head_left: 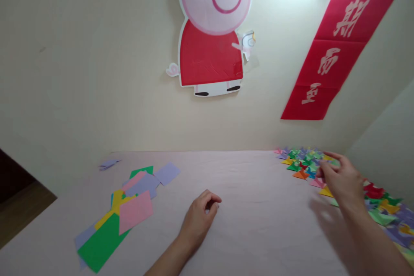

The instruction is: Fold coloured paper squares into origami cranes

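My left hand (199, 220) rests on the pale table cover near the middle, its fingers loosely curled with the thumb close to the index finger. Nothing shows inside that curl. Over at the right, my right hand (343, 179) hovers above rows of small folded paper figures (300, 174), perhaps cranes. Its index finger and thumb are apart with no object visible between them, and it hides some of the figures. More folded figures (388, 207) in red, yellow, green and purple lie beyond the right wrist.
Loose paper sheets overlap at the left, among them a green sheet (103, 243), a pink sheet (136, 212) and a purple sheet (167, 174). Small purple pieces (109, 164) lie farther back. The table (252, 224) meets a wall bearing a cartoon pig cutout (210, 58) and a red banner (326, 64).
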The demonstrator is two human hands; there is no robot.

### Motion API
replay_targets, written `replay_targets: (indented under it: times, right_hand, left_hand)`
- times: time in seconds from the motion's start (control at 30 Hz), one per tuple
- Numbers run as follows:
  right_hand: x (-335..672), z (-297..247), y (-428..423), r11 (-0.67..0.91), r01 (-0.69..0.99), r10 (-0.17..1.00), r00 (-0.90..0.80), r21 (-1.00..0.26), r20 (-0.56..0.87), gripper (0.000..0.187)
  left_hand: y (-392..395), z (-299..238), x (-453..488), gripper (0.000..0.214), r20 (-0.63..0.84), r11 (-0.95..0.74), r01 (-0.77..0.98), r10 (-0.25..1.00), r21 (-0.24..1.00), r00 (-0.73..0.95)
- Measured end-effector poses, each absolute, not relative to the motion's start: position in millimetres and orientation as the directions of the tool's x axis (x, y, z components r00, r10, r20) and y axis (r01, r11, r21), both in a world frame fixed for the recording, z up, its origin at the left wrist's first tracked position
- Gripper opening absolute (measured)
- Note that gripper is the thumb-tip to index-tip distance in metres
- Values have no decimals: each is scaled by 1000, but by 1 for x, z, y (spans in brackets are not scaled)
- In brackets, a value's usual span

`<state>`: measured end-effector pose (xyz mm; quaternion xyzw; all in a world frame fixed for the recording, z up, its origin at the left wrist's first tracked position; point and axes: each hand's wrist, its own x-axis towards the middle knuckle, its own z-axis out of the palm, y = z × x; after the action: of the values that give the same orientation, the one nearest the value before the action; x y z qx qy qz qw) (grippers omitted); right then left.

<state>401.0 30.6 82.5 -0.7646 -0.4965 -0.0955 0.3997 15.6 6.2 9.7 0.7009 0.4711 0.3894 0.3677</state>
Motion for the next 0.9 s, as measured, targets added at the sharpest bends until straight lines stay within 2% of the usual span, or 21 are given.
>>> replay_targets:
  times: [0.1, 0.17, 0.23, 0.3, 0.47, 0.7, 0.8, 0.9]
  right_hand:
    - [328, 74, 16, 41, 812, 819, 307, -582, 486, 41]
    - [272, 55, 5, 288, 761, 893, 6, -581, 450, 37]
    - [222, 31, -6, 440, 700, 867, -168, -563, 469, 37]
    - [187, 9, -14, 533, 653, 823, -252, -538, 509, 35]
    - [161, -22, -14, 611, 628, 775, -348, -482, 528, 33]
    - [170, -30, -9, 520, 606, 851, -312, -602, 422, 27]
    - [169, -28, -7, 511, 575, 859, -312, -639, 406, 26]
    - [166, -21, -8, 496, 560, 868, -304, -664, 392, 25]
  left_hand:
    - [5, 9, 18, 17, 249, -346, 438, 932, 830, 264]
    - [2, 8, 19, 20, 287, -386, 481, 920, 787, 269]
    - [-1, 9, 17, 23, 301, -398, 517, 917, 758, 263]
    - [-2, 10, 9, 26, 306, -399, 560, 917, 726, 256]
    - [8, 22, -55, 33, 289, -280, 708, 951, 648, 111]
    - [38, 37, -183, 28, 171, 162, 835, 941, 525, -291]
    - [50, 37, -205, 31, 90, 274, 847, 932, 455, -350]
    - [64, 38, -209, 41, 25, 313, 866, 936, 391, -350]
